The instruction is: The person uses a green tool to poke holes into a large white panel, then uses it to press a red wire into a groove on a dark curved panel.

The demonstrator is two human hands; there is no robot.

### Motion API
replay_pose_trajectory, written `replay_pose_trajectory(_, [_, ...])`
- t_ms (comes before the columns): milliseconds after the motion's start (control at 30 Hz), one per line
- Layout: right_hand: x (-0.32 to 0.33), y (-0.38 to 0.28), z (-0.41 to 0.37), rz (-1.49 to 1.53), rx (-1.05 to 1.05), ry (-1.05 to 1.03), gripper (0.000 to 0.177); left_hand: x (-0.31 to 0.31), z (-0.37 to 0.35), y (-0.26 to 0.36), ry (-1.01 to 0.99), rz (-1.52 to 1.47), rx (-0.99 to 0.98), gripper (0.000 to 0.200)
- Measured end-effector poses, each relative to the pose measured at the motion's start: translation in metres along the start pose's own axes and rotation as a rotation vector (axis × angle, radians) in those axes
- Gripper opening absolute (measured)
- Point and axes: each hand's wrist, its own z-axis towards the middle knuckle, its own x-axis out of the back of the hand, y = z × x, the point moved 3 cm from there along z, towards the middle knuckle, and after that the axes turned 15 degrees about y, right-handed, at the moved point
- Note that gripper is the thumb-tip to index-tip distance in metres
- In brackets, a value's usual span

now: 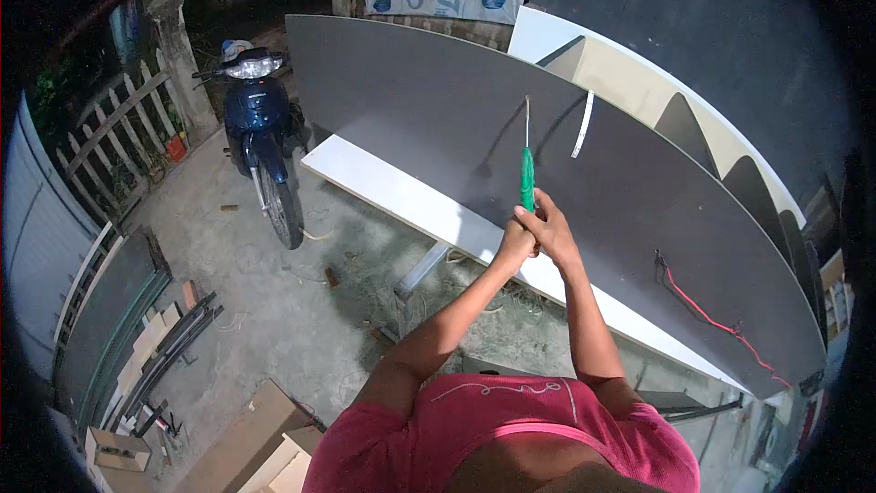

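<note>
A green-handled screwdriver [527,178] points away from me, its thin metal shaft reaching over the large dark grey panel [420,82]. My left hand [517,243] is closed around the butt end of the handle. Just to the right, my right hand [553,230] is also closed on the handle, its fingers bent over it and touching the left hand. The shaft's brownish tip overlaps the panel surface in this view. A white strip [584,125] lies at the panel's far edge, right of the screwdriver.
A white board [411,192] runs along the panel's near side. On the panel's right lies a red cord [703,310]. A motorbike [255,128] stands at the left, near a picket fence [132,114]. Boards and strips [151,356] lie on the concrete floor [255,301].
</note>
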Motion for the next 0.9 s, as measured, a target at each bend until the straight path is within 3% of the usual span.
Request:
replay_pose_trajectory(433, [-0.012,-0.013,-0.011,0.17,-0.07,-0.042,0.068,0.01,-0.012,0.022,0.003,0.106,0.044,0.008])
replay_pose_trajectory(600, [-0.017,-0.011,-0.023,0.185,-0.012,-0.012,0.067,0.017,-0.031,0.034,0.005,0.187,-0.017,0.011])
replay_pose_trajectory(667, [-0.012,-0.016,-0.028,0.07,0.162,0.01,0.066,0.018,-0.036,0.031,0.033,0.196,-0.097,0.012])
replay_pose_trajectory(767, [-0.01,-0.019,-0.037,0.039,0.221,-0.063,0.04,0.018,-0.045,0.022,0.066,0.204,-0.28,0.019])
replay_pose_trajectory(833, [-0.007,-0.018,-0.052,0.084,0.172,-0.102,0.04,0.017,-0.062,0.021,0.143,0.165,-0.261,0.018])
replay_pose_trajectory(900, [-0.007,-0.009,-0.066,0.104,0.113,-0.105,0.042,0.019,-0.077,0.016,0.1,0.186,-0.225,0.032])
